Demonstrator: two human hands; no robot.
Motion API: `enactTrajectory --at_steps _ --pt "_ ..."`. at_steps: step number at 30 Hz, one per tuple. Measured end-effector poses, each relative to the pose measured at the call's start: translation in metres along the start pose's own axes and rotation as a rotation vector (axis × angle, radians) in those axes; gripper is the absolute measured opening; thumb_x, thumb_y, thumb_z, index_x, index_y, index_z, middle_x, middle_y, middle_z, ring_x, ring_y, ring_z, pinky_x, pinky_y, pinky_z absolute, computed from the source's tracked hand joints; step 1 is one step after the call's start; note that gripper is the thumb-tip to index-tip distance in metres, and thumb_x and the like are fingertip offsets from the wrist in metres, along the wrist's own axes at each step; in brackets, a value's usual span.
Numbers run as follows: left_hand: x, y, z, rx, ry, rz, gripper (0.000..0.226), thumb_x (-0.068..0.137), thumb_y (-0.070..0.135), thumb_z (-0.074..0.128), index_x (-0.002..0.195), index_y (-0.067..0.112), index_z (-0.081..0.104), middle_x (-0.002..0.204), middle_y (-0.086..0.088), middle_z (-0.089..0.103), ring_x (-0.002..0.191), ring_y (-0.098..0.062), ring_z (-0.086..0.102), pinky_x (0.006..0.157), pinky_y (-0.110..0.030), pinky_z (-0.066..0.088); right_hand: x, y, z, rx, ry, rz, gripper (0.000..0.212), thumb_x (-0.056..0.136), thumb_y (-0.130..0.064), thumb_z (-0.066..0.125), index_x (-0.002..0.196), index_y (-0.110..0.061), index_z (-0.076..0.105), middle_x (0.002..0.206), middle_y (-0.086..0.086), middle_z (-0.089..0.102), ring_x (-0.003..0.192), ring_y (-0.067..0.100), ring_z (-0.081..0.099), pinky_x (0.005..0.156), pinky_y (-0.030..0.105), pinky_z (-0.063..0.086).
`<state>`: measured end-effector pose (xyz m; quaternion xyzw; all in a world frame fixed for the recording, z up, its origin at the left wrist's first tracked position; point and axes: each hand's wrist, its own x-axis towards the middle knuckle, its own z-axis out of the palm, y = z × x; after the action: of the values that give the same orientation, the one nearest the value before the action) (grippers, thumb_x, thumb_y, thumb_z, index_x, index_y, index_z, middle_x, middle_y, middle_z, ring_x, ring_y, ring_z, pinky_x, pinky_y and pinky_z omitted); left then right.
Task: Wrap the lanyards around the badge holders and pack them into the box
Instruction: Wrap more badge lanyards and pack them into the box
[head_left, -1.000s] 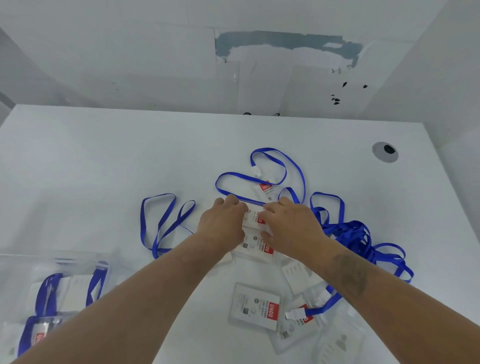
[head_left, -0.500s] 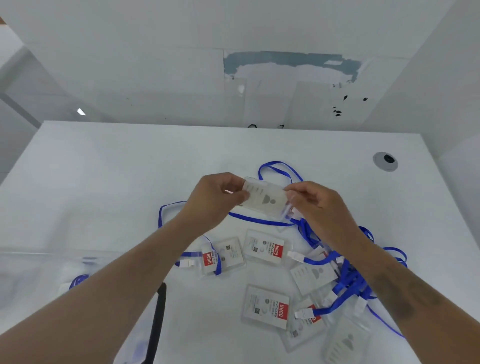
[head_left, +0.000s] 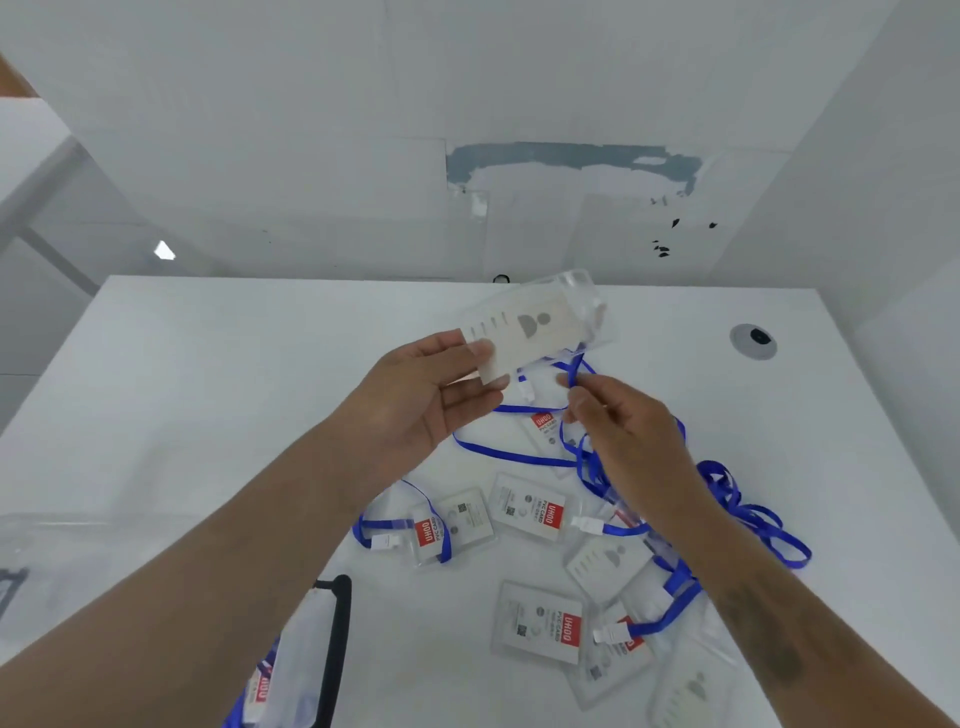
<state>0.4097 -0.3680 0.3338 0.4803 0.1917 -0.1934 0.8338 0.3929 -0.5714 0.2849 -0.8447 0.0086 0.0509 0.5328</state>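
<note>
Badge holder (head_left: 535, 327) lay pinched in the left hand (head_left: 421, 395), long axis toward two o'clock, its lanyard (head_left: 574, 371) pinched by the right hand (head_left: 618, 426) at five o'clock.

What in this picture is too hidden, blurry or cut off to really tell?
- Head view: the box at the bottom edge is cut off, so its contents cannot be counted.
- Small print on the held badge holder is motion-blurred.
- The lanyard below the right hand merges into the blue tangle; which strap it is cannot be told.
- The left hand covers the holder's near end.
</note>
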Motion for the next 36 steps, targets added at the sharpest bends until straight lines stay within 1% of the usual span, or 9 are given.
enactTrajectory --at_steps 4,8,12,15,20,22,25,30,36 --pt "0.003 -0.013 0.02 0.386 0.246 0.205 0.007 0.09 0.007 0.067 0.096 0.01 0.067 0.095 -0.006 0.075 0.08 -0.02 0.075 0.064 -0.023 0.061 -0.006 -0.02 0.014 -0.404 -0.181 -0.086 0.021 0.1 -0.038 0.044 0.083 -0.026 0.049 0.064 -0.008 0.053 0.049 0.008 0.039 0.051 0.026 0.037" --pt "-0.002 -0.013 0.018 0.914 0.372 0.506 0.004 0.093 0.02 0.063 0.092 0.023 0.064 0.091 0.008 0.073 0.082 -0.007 0.07 0.072 -0.024 0.059 -0.012 -0.045 -0.007 -0.594 -0.251 -0.079 0.016 0.1 -0.039 0.043 0.104 -0.037 0.059 0.08 -0.015 0.059 0.062 0.008 0.053 0.062 0.026 0.043" --pt "-0.014 -0.013 0.019 1.305 0.328 0.818 0.007 0.095 0.018 0.06 0.095 0.018 0.067 0.079 0.001 0.073 0.072 -0.021 0.068 0.069 -0.038 0.057 -0.016 -0.076 -0.025 -0.703 -0.231 -0.14 0.027 0.095 -0.028 0.05 0.115 -0.04 0.063 0.09 -0.017 0.062 0.071 0.005 0.054 0.066 0.02 0.042" --pt "-0.021 -0.012 0.024 1.544 0.217 0.827 0.014 0.098 0.017 0.054 0.102 0.017 0.068 0.08 -0.002 0.072 0.068 -0.022 0.064 0.069 -0.04 0.055 -0.01 -0.094 -0.037 -0.726 -0.19 -0.212 0.021 0.09 -0.025 0.057 0.102 -0.04 0.067 0.08 -0.023 0.057 0.068 -0.003 0.051 0.06 0.009 0.033" --pt "-0.026 0.016 0.015 1.273 0.026 0.431 0.01 0.093 0.02 0.063 0.093 0.028 0.069 0.084 0.01 0.075 0.076 -0.008 0.068 0.076 -0.023 0.055 0.01 -0.09 -0.059 -0.432 -0.264 -0.191 0.009 0.081 -0.029 0.076 0.082 -0.036 0.07 0.077 -0.022 0.068 0.068 -0.003 0.061 0.065 0.012 0.045" --pt "-0.027 0.027 0.007 1.118 -0.126 0.225 0.012 0.093 0.013 0.065 0.099 0.02 0.072 0.088 0.004 0.077 0.075 -0.016 0.071 0.073 -0.025 0.059 0.013 -0.082 -0.063 -0.241 -0.258 -0.111 0.016 0.07 -0.036 0.084 0.08 -0.033 0.072 0.078 -0.014 0.071 0.067 0.006 0.064 0.068 0.026 0.053" --pt "-0.034 0.029 0.002 0.755 -0.284 0.034 0.019 0.091 0.005 0.063 0.108 0.009 0.07 0.1 -0.01 0.076 0.082 -0.021 0.072 0.07 -0.025 0.059 0.012 -0.072 -0.059 0.11 -0.246 -0.015 0.017 0.062 -0.035 0.082 0.073 -0.025 0.073 0.071 -0.007 0.071 0.064 0.006 0.063 0.063 0.017 0.05" --pt "-0.032 0.015 0.012 0.185 -0.011 0.074 0.005 0.088 0.004 0.064 0.091 0.007 0.067 0.085 -0.009 0.075 0.072 -0.019 0.073 0.064 -0.024 0.06 -0.009 -0.061 -0.026 0.072 -0.192 0.075 0.019 0.097 -0.021 0.054 0.09 -0.022 0.072 0.065 -0.014 0.067 0.052 0.013 0.044 0.056 0.018 0.043" --pt "-0.022 0.002 0.006 0.86 0.344 0.43 0.006 0.09 0.015 0.067 0.087 0.021 0.066 0.082 0.004 0.073 0.07 -0.013 0.072 0.069 -0.028 0.06 -0.031 -0.074 -0.022 -0.448 -0.332 -0.155 0.02 0.099 -0.038 0.048 0.099 -0.033 0.067 0.078 -0.012 0.068 0.051 0.002 0.049 0.054 0.017 0.04"
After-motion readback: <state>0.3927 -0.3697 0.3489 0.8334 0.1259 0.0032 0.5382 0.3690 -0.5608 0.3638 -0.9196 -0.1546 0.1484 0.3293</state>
